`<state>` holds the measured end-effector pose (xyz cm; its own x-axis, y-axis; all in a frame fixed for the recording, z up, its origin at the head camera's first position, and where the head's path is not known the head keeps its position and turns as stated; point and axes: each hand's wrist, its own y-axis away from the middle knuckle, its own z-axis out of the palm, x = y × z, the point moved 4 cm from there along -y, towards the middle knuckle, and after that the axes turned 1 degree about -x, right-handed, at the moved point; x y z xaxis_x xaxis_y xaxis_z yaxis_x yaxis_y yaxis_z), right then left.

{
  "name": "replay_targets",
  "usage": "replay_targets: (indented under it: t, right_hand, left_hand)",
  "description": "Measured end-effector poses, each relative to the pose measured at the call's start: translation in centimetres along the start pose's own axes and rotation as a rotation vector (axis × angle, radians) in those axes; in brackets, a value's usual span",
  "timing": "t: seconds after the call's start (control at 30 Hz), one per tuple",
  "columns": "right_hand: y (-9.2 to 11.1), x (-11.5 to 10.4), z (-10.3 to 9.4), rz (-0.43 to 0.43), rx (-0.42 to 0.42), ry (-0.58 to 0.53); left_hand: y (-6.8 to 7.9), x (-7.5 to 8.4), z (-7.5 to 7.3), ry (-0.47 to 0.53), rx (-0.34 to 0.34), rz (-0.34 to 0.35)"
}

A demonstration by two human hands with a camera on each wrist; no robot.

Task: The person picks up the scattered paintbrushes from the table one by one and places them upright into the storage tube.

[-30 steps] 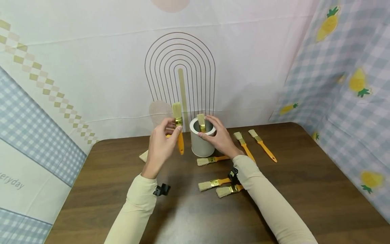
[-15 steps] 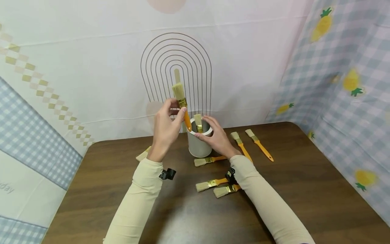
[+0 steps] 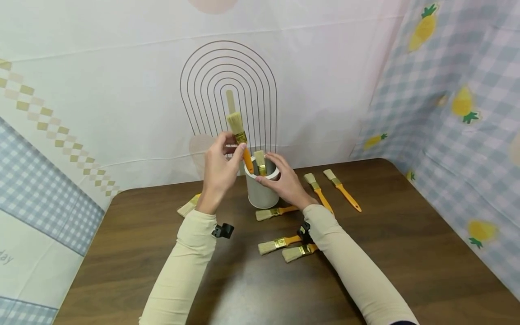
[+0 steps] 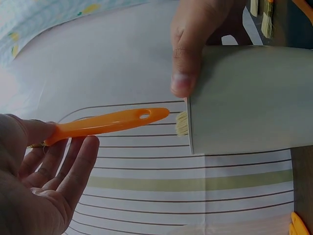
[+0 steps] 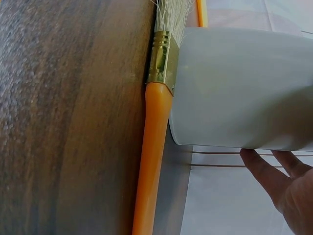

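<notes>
Bristles (image 3: 187, 208) of a flat, orange-handled paintbrush (image 3: 197, 198) show on the brown wood-grained table (image 3: 134, 257), beside the left wrist; a low elbow or sleeve on that side could nudge it. The left hand (image 3: 221, 167) pinches a second cream-bristled, brass-collared brush with an orange plastic handle (image 3: 239, 135) near its collar, bristles up, handle end just above the mouth of the pale grey cylindrical can (image 3: 263, 195). That high pinch leaves the handle free to swing, so its tip could catch the white rim if lowered slightly left. It could also knock the cream-bristled brush standing in the can (image 3: 260, 163); how much room remains inside is hard to judge, as the interior is mostly hidden. The right hand (image 3: 286, 180) grips the can round its mouth, and its thumb on the near rim might be struck. Sliding the can nearer would probably shove the orange-handled brush lying by its base (image 3: 274, 213), while a dropped right forearm could sweep the two paired brushes (image 3: 280, 243) beneath it.
</notes>
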<state>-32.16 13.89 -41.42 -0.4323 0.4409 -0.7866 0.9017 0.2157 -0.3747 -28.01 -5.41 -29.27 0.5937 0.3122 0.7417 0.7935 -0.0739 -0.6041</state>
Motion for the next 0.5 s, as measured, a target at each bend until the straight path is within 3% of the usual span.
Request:
replay_targets:
  t: [0.5]
  right_hand:
    - [-0.1, -0.2, 0.0, 0.010, -0.007, 0.010]
  left_hand:
    - [-1.2, -0.7, 1.0, 0.027, 0.008, -0.008]
